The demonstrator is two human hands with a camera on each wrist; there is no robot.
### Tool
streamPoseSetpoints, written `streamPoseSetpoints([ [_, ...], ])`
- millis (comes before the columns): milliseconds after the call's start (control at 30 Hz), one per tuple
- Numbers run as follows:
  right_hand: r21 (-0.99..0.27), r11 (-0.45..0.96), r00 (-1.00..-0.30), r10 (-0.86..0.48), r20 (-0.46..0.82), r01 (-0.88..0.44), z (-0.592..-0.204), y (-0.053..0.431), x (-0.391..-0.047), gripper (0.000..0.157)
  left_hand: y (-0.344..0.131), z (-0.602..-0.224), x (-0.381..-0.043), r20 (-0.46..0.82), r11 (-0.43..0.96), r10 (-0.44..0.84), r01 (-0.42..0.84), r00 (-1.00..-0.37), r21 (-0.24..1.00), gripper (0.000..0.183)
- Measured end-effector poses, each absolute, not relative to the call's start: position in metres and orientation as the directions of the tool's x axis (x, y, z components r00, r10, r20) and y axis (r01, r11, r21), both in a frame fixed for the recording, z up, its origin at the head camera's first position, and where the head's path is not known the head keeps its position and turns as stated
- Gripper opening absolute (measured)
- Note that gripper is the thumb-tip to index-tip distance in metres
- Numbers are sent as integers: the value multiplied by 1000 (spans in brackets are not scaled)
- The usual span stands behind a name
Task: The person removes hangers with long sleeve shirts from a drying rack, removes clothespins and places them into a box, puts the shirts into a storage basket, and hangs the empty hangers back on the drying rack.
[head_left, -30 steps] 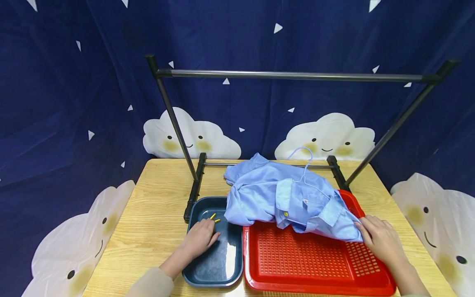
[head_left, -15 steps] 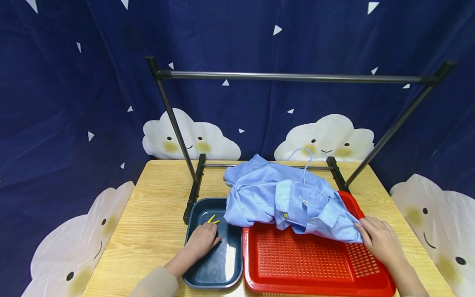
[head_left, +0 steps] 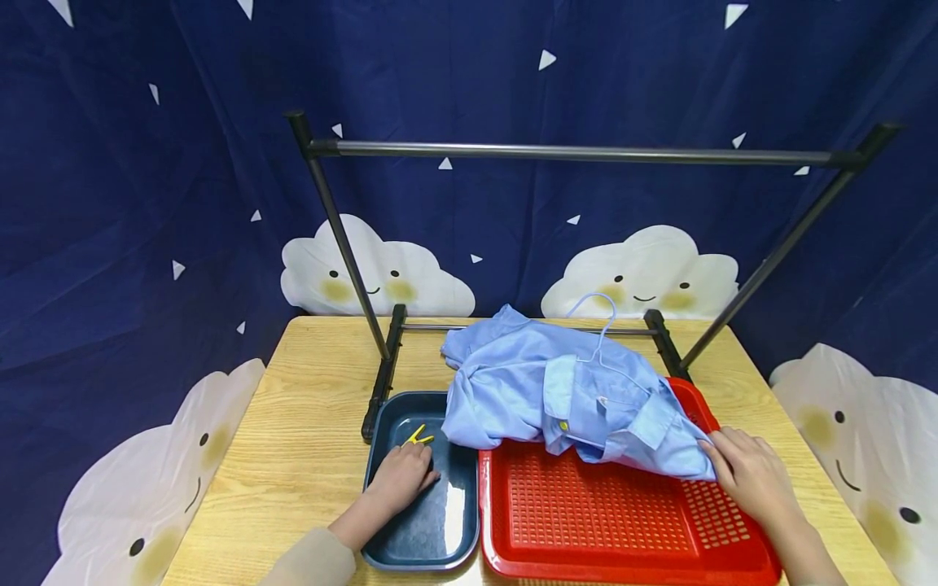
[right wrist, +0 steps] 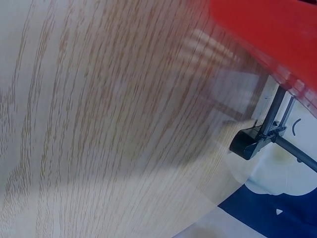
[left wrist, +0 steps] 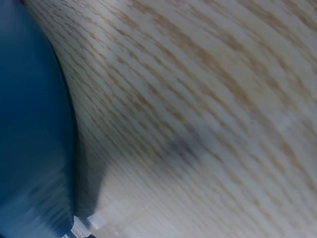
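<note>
In the head view my left hand [head_left: 401,476] is inside the dark blue tray [head_left: 440,556], its fingertips pinching a yellow clothespin [head_left: 418,436] whose two prongs spread out ahead of the fingers. The far end of the clothespin is covered by the hand. At the right, my right hand [head_left: 751,472] grips the edge of a light blue shirt [head_left: 506,391] between thumb and fingers. The shirt lies bunched over the back of a red basket [head_left: 608,561] and part of the tray. A pale blue hanger [head_left: 611,313] rests on it, hook upward. Neither wrist view shows a hand.
A black clothes rack [head_left: 572,152] stands at the back of the wooden table [head_left: 315,391], its bar high above the shirt. One rack foot [right wrist: 245,144] shows in the right wrist view. A small yellow piece [head_left: 563,425] sits at the shirt.
My left hand has drawn slightly back toward me, and the clothespin's prongs now show joined in a V. The right hand keeps its grip on the shirt, which lies unchanged.
</note>
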State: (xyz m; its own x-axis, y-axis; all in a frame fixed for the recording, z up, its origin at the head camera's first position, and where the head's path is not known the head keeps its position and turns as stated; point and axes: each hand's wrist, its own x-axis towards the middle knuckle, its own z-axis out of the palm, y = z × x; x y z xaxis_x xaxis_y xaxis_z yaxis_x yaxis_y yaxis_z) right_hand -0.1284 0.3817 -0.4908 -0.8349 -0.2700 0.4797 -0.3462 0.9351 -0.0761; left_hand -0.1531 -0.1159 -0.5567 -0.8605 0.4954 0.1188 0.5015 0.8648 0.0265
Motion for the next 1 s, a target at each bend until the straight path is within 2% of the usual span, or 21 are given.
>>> streamPoseSetpoints([
  [233, -67, 920, -795, -295, 531, -386, -493, 383, -129, 15, -116, -555, -152, 169, 859, 506, 512, -846, -5, 31],
  [500, -68, 925, -804, -287, 521, -374, -493, 383, -129, 15, -119, -544, -155, 222, 849, 506, 527, -833, 42, 27],
  [733, -69, 928, -815, -283, 506, -366, -492, 383, -129, 15, -122, -512, -174, 243, 867, 438, 478, -866, 141, 23],
  [1000, -71, 927, -812, -283, 510, -368, -492, 383, -130, 14, -113, -464, -199, 374, 862, 410, 487, -832, 138, 27],
])
